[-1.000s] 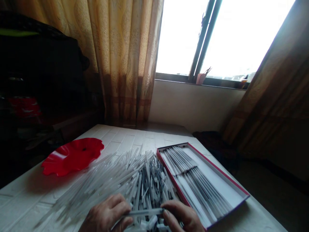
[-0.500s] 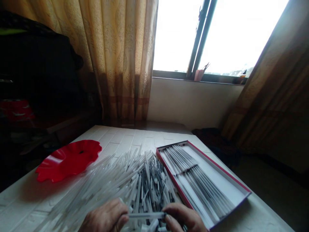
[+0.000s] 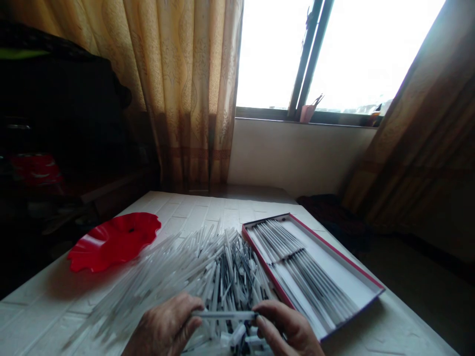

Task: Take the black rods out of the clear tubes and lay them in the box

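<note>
- Sitting far left: wavy-rimmed red plastic dish (image 3: 111, 242) on white brick-patterned tabletop (image 3: 163, 217)
- Heaped centre: big loose pile of thin clear plastic tubes (image 3: 208, 282), most apparently unsorted
- Pinching one thin clear tube (image 3: 222, 314), level, just above pile: left hand (image 3: 165, 324), right hand (image 3: 285, 329)
- Holding neat parallel rows of tubes (image 3: 304, 272), far smaller lot: open red-edged white box (image 3: 334, 248)

This looks like a room in a home: long gold patterned curtains (image 3: 181, 89) hang beside a window (image 3: 270, 54), a small pink cup (image 3: 306, 114) stands on the sill, a dark fabric heap (image 3: 55, 104) sits in shadow at left, and the tabletop (image 3: 200, 207) has a white brick pattern.
</note>
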Tool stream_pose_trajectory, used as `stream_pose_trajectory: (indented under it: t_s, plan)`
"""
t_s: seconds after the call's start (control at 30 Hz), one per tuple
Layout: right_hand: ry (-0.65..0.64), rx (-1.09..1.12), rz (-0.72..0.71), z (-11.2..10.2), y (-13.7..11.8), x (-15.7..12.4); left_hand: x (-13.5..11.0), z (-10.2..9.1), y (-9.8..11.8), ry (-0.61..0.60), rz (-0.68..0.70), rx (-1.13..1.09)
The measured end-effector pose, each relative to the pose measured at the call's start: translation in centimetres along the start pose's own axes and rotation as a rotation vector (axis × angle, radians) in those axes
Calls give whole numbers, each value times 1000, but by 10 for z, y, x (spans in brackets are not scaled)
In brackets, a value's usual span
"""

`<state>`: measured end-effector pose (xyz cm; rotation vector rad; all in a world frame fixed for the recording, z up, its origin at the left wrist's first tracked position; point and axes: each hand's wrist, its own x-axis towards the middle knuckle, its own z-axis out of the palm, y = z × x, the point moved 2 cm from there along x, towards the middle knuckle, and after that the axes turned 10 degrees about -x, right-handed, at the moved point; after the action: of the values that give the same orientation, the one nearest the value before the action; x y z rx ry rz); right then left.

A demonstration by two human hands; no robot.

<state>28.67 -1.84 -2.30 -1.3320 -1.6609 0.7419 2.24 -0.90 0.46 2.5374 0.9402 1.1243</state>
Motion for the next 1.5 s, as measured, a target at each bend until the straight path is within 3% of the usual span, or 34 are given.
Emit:
stream_pose_trajectory:
  t_s: [0.23,0.47,0.6,0.73,0.87,1.0,1.13,1.3,1.5]
  plan:
    - [17,26,-49,-5,2,2,1,-1,5,7,20,-23]
    - [91,-49,-176,-9,-13,2,6,-7,11,-95,-106,-75]
    - [81,-45,-165,-9,-12,2,-1,-2,3,-109,-127,-183]
    - [28,-11,-131,-7,-5,1,-6,0,1,-76,-97,-146]
    - [56,-64,-180,-11,-2,1,1,-4,5,-91,-140,-137]
    - [93,-188,-252,-22,-5,7,8,-9,6,-81,-208,-111]
    - [19,-513,-445,-27,-11,11,8,-9,6,-80,-203,-108]
    - [-26,-730,-506,-23,-9,8,2,-5,2,-100,-204,-128]
    - [-42,-522,-484,-24,-16,9,0,-1,0,-115,-168,-115]
